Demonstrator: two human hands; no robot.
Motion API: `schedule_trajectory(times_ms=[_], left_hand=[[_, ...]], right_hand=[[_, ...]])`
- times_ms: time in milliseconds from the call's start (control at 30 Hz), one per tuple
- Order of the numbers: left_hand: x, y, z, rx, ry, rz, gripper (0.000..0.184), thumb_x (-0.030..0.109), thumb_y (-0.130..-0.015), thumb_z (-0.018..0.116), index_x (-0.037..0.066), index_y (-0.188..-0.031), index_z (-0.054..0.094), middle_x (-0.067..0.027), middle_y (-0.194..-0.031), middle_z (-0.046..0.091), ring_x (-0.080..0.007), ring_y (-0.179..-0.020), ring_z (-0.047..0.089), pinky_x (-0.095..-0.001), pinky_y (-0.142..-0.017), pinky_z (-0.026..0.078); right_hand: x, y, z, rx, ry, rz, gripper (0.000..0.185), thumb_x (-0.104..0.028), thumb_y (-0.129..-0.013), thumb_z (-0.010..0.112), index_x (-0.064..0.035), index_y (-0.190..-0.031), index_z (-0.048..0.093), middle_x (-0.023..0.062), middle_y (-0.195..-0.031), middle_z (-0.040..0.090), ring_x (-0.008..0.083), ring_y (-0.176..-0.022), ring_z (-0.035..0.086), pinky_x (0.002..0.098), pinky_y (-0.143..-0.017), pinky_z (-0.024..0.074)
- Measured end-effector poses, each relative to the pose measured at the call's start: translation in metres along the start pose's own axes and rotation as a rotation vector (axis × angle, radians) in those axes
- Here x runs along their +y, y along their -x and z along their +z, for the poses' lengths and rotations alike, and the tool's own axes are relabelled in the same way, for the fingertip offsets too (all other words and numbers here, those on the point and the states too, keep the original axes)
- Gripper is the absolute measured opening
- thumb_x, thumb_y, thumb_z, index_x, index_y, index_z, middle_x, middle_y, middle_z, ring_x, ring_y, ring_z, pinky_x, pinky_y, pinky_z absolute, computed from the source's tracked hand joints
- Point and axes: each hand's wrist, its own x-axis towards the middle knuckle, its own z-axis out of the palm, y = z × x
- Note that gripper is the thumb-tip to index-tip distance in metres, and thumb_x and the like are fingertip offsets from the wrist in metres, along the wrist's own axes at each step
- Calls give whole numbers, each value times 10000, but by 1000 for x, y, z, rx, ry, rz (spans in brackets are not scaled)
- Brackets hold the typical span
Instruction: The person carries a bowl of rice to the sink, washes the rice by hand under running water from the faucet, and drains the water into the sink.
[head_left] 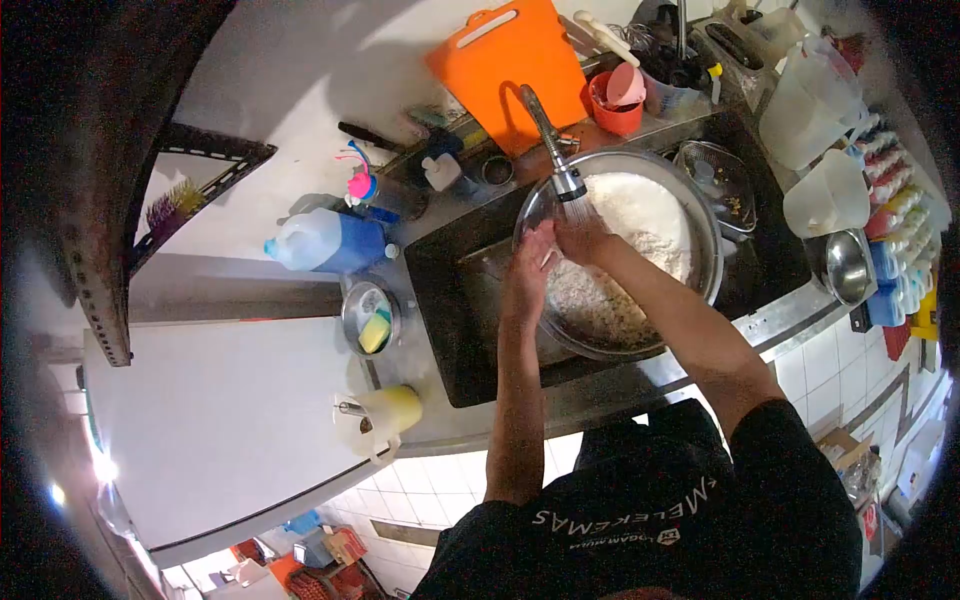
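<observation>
A large round metal bowl (pixel 712 240) sits in the dark sink (pixel 450 340), with white foamy liquid and grainy pale matter inside. Water streams from the metal tap (pixel 566 178) over the bowl's left part. My left hand (pixel 535 262) is at the bowl's left rim, its fingers raised beside the stream. Under the tap's spout, my right hand (pixel 580 238) is in the running water close to my left hand. Its fingers are blurred by the water, and whether it holds anything is hidden.
An orange board (pixel 512 75) leans behind the tap, near a red cup (pixel 615 118). A blue-liquid jug (pixel 330 240), a small bowl with a sponge (pixel 374 332) and a yellow-filled pitcher (pixel 400 410) stand left. A wire strainer (pixel 715 175) lies right of the bowl.
</observation>
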Motion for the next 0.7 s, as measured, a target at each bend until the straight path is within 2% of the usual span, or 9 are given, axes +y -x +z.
schedule_trajectory(times_ms=[100, 267, 333, 367, 433, 467, 533, 667, 700], left_hand=[[2, 4, -2, 24, 13, 6, 574, 426, -928, 363, 2, -1315, 362, -125, -1362, 393, -245, -1285, 327, -397, -1060, 219], [-1, 8, -6, 62, -44, 4, 557, 403, -926, 387, -11, -1299, 380, -149, -1342, 410, -254, -1272, 346, -401, -1049, 246], [-4, 9, -7, 72, -60, 8, 550, 397, -924, 394, -9, -1295, 387, -146, -1338, 416, -253, -1266, 355, -401, -1044, 253], [-4, 10, -7, 82, -76, 16, 543, 391, -922, 402, -7, -1291, 394, -143, -1334, 422, -253, -1259, 365, -401, -1039, 261], [-2, 12, -5, 78, -85, 22, 540, 383, -916, 419, -6, -1289, 397, -140, -1327, 432, -252, -1250, 376, -400, -1035, 267], [-2, 14, -5, 76, -97, 27, 537, 375, -910, 436, -6, -1287, 401, -137, -1320, 441, -251, -1240, 388, -399, -1031, 273], [-4, 12, -8, 76, -69, 28, 537, 371, -902, 453, -4, -1284, 405, -135, -1315, 447, -250, -1235, 395, -398, -1029, 275], [-5, 6, -6, 80, -87, 20, 581, 415, -896, 441, 3, -1303, 395, -140, -1330, 426, -273, -1254, 370, -418, -1035, 275], [-7, 5, -5, 77, -82, 19, 581, 415, -896, 441, 3, -1303, 395, -140, -1330, 426, -273, -1254, 370, -418, -1035, 275]], right_hand=[[1, -1, -17, 145, -34, -2, 369, -305, -921, 196, -128, -1084, 476, 181, -1202, 490, 358, -1205, 386, 547, -1059, 157], [1, 0, -23, 64, 54, 40, 373, -321, -927, 198, -128, -1098, 467, 192, -1276, 435, 378, -1214, 373, 546, -1062, 147], [-1, 12, -29, 24, -313, 119, 365, -305, -919, 263, -127, -1159, 473, 174, -1322, 404, 374, -1228, 365, 540, -1066, 143], [2, 19, -26, 23, -310, 120, 365, -305, -919, 263, -127, -1159, 473, 174, -1322, 404, 374, -1228, 365, 540, -1066, 143], [11, 43, -20, 480, 294, -292, 356, -237, -907, 322, -123, -1194, 499, 160, -1355, 372, 357, -1242, 359, 520, -1070, 161], [12, 53, -25, 477, 296, -296, 356, -237, -907, 322, -123, -1194, 499, 160, -1355, 372, 357, -1242, 359, 520, -1070, 161], [15, 73, -40, 417, 92, -410, 358, -94, -846, 409, -112, -1176, 548, 149, -1379, 343, 327, -1254, 355, 479, -1072, 200], [20, 94, -62, 341, 5, -352, 393, 18, -760, 459, -75, -1122, 581, 156, -1372, 353, 309, -1252, 363, 420, -1059, 261], [23, 90, -58, 405, -74, -358, 395, 42, -718, 481, -59, -1081, 598, 164, -1328, 403, 318, -1214, 401, 413, -1028, 304]])
